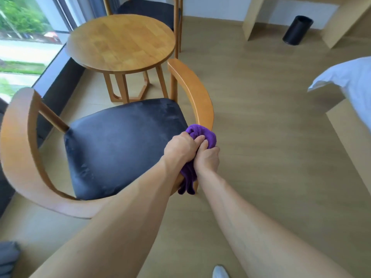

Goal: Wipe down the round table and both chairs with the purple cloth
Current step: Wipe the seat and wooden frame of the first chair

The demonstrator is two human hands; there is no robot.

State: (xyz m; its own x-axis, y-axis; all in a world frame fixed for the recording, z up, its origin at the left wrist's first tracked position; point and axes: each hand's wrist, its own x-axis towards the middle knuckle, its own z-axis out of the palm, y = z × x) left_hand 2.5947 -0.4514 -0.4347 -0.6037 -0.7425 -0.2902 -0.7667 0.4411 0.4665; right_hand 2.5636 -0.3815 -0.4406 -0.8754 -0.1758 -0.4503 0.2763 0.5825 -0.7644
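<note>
Both arms stretched forward and met at the near chair. The left hand and right hand, pressed together, gripped the purple cloth bunched against the chair's right armrest, its tail dangling below the 2 wrists.

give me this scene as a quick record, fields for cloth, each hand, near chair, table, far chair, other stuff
cloth: purple cloth bunched on the near chair's right armrest, a tail hanging below the hands
left hand: left hand grips the cloth
right hand: right hand grips the cloth beside the left
near chair: near chair, curved wooden frame, dark seat with pale smears
table: round table, wooden top, nothing on it in view
far chair: far chair behind the table, partly cut off
other: black bin on the floor; white bedding at right
</note>
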